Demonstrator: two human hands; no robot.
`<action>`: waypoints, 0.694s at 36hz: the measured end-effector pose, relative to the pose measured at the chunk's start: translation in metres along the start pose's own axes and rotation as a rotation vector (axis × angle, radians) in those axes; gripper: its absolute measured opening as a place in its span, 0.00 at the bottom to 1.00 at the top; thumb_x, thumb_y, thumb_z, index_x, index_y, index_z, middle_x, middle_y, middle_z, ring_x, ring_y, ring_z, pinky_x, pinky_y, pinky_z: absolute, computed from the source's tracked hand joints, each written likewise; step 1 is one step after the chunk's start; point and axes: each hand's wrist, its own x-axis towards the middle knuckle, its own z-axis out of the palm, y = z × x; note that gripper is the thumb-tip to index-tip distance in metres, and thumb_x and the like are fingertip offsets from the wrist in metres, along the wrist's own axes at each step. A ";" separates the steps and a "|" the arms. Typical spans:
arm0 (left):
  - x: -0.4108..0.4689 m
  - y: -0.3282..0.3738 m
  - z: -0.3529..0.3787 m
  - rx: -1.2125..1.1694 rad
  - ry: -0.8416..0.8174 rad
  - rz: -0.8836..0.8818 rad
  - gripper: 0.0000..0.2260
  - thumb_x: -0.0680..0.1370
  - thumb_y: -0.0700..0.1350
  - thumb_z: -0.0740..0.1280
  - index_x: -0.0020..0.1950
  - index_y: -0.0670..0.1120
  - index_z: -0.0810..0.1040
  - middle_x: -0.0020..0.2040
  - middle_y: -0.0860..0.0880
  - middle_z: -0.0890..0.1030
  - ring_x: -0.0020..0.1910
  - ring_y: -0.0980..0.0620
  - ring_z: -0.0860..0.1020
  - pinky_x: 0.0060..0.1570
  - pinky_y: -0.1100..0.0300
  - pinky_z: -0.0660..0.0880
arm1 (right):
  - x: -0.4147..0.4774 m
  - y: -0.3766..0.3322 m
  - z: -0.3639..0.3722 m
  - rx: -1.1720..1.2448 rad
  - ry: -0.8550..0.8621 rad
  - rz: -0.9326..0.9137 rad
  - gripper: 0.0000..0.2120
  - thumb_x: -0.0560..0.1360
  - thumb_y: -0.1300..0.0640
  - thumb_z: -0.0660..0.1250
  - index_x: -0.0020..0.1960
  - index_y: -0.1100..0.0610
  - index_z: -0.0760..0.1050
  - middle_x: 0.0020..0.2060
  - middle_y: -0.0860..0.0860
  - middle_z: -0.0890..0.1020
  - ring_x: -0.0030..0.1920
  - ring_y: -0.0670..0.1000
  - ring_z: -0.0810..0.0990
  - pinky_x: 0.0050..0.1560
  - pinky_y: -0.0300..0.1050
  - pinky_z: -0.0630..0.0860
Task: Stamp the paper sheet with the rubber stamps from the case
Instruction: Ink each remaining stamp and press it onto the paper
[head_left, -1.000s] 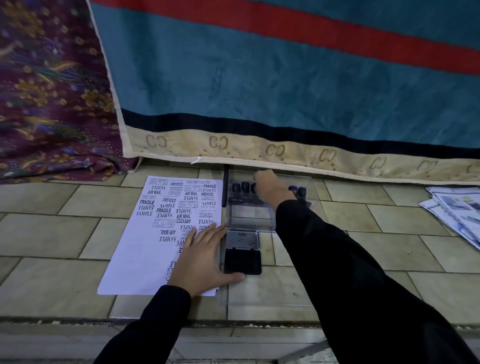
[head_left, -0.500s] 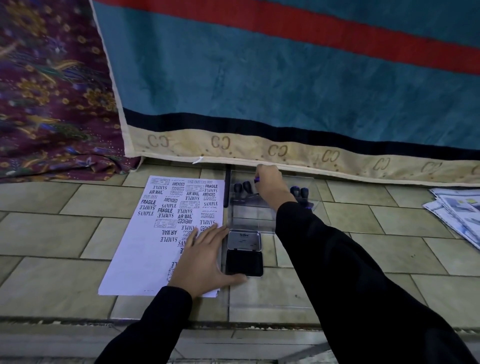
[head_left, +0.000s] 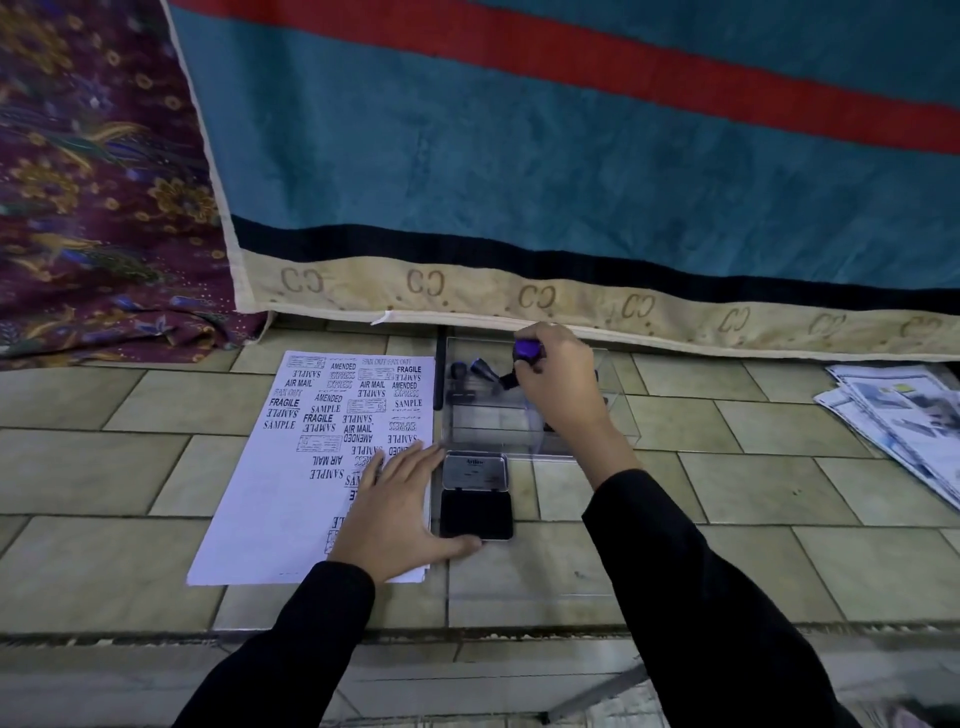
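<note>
A white paper sheet (head_left: 291, 483) lies on the tiled floor, its upper half covered with black stamp prints. My left hand (head_left: 397, 512) rests flat on its lower right corner, fingers spread. Right of the sheet sits an open black ink pad (head_left: 476, 512) with its metal lid folded back. Behind it is the clear plastic case (head_left: 498, 426) with several dark stamps (head_left: 462, 376) standing in a row. My right hand (head_left: 558, 382) is over the case, closed around a rubber stamp with a purple handle (head_left: 527, 351), lifted and tilted out of the row.
A teal blanket with red and black stripes and a beige border (head_left: 571, 301) hangs just behind the case. Patterned maroon cloth (head_left: 93, 208) lies at the back left. A pile of newspapers (head_left: 904, 415) is on the tiles at the right.
My right hand has pulled a purple-handled stamp up out of the case row and tilted it. My left hand stays on the sheet.
</note>
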 end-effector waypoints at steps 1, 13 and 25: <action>0.000 0.000 0.000 0.000 0.001 0.001 0.54 0.59 0.83 0.55 0.78 0.54 0.57 0.78 0.59 0.58 0.76 0.61 0.51 0.76 0.52 0.40 | -0.007 -0.003 -0.002 0.031 -0.003 0.001 0.14 0.71 0.66 0.68 0.57 0.59 0.78 0.51 0.55 0.79 0.45 0.51 0.79 0.50 0.40 0.78; 0.000 0.000 0.001 -0.044 0.026 0.009 0.53 0.58 0.82 0.57 0.76 0.53 0.59 0.76 0.57 0.62 0.76 0.59 0.53 0.75 0.54 0.39 | -0.082 -0.017 0.002 0.085 -0.207 -0.040 0.15 0.68 0.58 0.75 0.54 0.58 0.80 0.48 0.54 0.80 0.43 0.50 0.81 0.50 0.42 0.80; 0.000 0.000 0.000 -0.067 0.029 0.016 0.52 0.59 0.81 0.59 0.76 0.53 0.59 0.77 0.57 0.61 0.77 0.58 0.54 0.75 0.54 0.40 | -0.110 -0.023 0.006 0.064 -0.275 -0.103 0.14 0.68 0.60 0.74 0.53 0.59 0.80 0.48 0.54 0.81 0.44 0.48 0.78 0.52 0.44 0.78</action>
